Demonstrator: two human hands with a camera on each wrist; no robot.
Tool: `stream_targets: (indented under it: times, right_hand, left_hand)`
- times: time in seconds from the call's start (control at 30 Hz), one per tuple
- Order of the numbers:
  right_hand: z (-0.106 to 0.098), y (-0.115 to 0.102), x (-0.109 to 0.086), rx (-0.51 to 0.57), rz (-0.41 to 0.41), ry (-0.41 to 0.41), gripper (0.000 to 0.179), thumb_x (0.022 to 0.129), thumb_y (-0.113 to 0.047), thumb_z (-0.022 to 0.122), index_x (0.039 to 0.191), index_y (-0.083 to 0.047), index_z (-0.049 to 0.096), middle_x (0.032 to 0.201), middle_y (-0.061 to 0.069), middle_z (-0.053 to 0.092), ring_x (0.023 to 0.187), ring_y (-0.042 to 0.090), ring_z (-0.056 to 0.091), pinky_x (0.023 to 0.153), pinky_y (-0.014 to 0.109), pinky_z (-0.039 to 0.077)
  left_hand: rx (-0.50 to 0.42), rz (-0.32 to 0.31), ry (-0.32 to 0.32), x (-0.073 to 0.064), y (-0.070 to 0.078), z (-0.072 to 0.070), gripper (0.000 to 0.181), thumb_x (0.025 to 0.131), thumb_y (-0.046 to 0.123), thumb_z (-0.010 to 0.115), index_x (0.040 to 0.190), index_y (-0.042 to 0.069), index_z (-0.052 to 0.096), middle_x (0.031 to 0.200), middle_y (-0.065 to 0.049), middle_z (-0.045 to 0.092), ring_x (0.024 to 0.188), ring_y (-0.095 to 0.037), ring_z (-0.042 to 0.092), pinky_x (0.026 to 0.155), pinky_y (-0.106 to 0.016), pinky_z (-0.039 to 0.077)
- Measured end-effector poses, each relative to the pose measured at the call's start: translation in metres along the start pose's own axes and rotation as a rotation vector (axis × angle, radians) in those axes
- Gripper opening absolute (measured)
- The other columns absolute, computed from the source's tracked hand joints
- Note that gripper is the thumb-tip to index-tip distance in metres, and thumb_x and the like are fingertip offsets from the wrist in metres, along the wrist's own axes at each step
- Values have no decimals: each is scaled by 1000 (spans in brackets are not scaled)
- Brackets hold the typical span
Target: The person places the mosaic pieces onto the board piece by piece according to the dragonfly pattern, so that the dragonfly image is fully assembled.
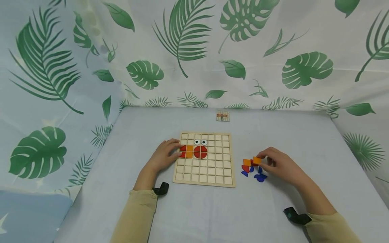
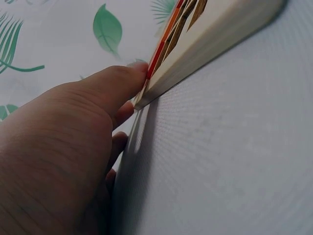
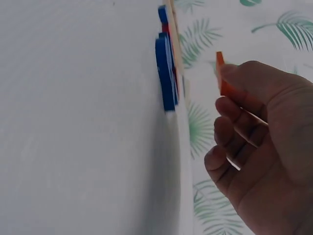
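A wooden grid board [image 1: 212, 168] lies flat on the table. Two round eye pieces [image 1: 201, 142] sit on it, above a red circle [image 1: 200, 152] built from quarter pieces. Left of the circle are orange tiles [image 1: 189, 151] and red pieces [image 1: 182, 151]. My left hand [image 1: 164, 155] rests at the board's left edge, its thumb touching a red piece [image 2: 155, 61] there. Between thumb and forefinger, my right hand [image 1: 281, 167] pinches an orange square tile [image 1: 257, 160], raised off the table in the right wrist view [image 3: 221, 73].
Beneath the right hand is a loose pile with another orange tile [image 1: 247, 162], a red quarter piece [image 1: 245, 168] and several blue pieces [image 1: 260, 177]. Behind the board lies a small pattern card [image 1: 223, 116]. Leaf-printed cloth [image 1: 194, 81] hangs at the back and sides.
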State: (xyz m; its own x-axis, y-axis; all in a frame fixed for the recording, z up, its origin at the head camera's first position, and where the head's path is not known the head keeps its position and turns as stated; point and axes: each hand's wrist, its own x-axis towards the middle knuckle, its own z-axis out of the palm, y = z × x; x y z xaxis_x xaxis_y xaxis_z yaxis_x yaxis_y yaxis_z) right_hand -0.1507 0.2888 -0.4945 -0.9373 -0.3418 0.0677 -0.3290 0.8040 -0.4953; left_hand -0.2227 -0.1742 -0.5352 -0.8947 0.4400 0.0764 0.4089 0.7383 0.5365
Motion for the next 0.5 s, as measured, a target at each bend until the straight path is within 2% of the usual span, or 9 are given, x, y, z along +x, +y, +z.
stream_targets:
  times: [0.13,0.5]
  right_hand:
    - [2,-15,13,4,28,-10,25,90,-23,73,113,-19,66,103,-3,62,80,13,49,61,19,48]
    - [11,-57,57,38,18,-15,23,92,-25,70,113,-17,66,106,0,62,80,16,49,59,24,45]
  left_hand:
    - [-9,11,12,0,-1,1,36,97,35,62,129,18,61,144,-5,52,142,-27,42,126,-52,17]
    - [5,-2,24,0,-2,2,38,95,36,65,129,21,61,143,-2,52,142,-25,42,126,-50,17]
